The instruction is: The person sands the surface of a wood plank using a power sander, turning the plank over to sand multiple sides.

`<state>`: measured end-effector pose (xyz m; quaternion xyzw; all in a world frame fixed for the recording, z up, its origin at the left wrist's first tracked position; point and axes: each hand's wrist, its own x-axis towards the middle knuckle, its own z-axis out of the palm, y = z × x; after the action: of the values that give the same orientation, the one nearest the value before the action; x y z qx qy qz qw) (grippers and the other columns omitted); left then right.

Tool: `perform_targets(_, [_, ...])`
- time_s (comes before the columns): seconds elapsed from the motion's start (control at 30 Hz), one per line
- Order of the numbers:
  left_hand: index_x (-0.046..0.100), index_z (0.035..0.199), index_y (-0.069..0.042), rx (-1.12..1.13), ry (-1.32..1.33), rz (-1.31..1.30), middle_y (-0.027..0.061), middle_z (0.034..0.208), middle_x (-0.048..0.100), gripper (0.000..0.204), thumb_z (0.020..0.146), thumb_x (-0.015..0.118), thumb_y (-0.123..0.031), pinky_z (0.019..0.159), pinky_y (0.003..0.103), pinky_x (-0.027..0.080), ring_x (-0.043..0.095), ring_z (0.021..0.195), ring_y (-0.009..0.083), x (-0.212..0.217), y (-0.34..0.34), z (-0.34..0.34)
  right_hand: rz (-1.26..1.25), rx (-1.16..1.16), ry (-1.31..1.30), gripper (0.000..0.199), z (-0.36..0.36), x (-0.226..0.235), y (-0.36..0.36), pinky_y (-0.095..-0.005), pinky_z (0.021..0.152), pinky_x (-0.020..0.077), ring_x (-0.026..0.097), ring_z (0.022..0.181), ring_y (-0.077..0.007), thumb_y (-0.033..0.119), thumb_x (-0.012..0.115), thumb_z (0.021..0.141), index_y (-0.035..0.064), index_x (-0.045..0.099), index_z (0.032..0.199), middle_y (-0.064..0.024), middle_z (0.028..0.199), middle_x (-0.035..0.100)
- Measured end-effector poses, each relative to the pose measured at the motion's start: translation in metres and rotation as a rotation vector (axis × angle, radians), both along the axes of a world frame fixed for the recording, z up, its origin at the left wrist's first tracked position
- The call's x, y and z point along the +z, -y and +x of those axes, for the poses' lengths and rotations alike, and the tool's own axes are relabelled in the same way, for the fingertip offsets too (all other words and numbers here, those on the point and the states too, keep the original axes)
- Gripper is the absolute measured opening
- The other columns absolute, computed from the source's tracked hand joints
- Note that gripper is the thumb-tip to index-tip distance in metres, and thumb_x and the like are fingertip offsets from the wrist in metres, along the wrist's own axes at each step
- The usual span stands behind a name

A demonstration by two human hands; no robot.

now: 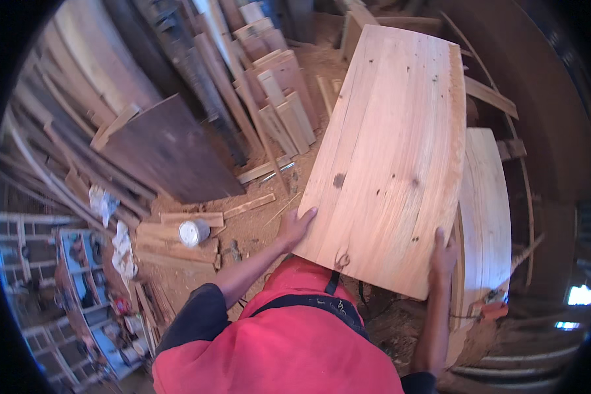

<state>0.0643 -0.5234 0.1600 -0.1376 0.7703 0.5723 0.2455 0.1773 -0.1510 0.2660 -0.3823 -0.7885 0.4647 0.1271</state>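
A wide, pale wooden panel made of glued boards, with a few dark knots, stretches away from me. My left hand grips its near left corner, fingers over the top face. My right hand clasps the near right edge, fingers curled over it. Both forearms come up from my red shirt with its dark strap.
A second pale panel lies under and right of the held one. Planks and offcuts lean and lie at the back left, with a dark board. A small white tin sits on the sawdust floor. Blue shelving stands far left.
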Motion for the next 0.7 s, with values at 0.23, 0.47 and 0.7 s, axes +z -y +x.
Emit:
perform_targets(0.23, [0.057,0.128,0.005,0.11,0.122,0.445,0.0119,0.112,0.07,0.046,0.093,0.068,-0.023,0.083,0.033,0.055,0.069,0.091,0.017,0.172,0.097,-0.023,-0.471,0.214,0.277,0.058,-0.126,0.093,0.016,-0.0361,0.08,0.0567,0.07,0.091,-0.0237,0.037,0.069,0.097,-0.0151,0.059,0.119,-0.0201,0.107,0.07])
perform_targets(0.47, [0.055,0.112,0.001,0.278,-0.19,0.43,0.0136,0.112,0.062,0.038,0.098,0.052,-0.035,0.097,0.034,0.045,0.06,0.108,0.0224,0.117,0.152,-0.002,-0.571,0.247,0.705,0.057,-0.171,0.126,0.057,-0.0404,0.079,0.0603,0.073,0.09,-0.0278,0.037,0.068,0.097,-0.0139,0.059,0.12,-0.0225,0.108,0.071])
perform_targets(0.7, [0.052,0.074,-0.006,0.949,-0.75,1.167,0.0117,0.069,0.055,0.057,0.098,0.029,-0.052,0.069,0.036,0.045,0.057,0.071,0.0249,0.071,0.095,-0.083,-0.866,0.194,0.929,0.044,-0.182,0.059,0.051,-0.0458,0.082,0.0613,0.073,0.096,-0.0256,0.035,0.061,0.101,-0.0019,0.06,0.126,-0.0172,0.111,0.072])
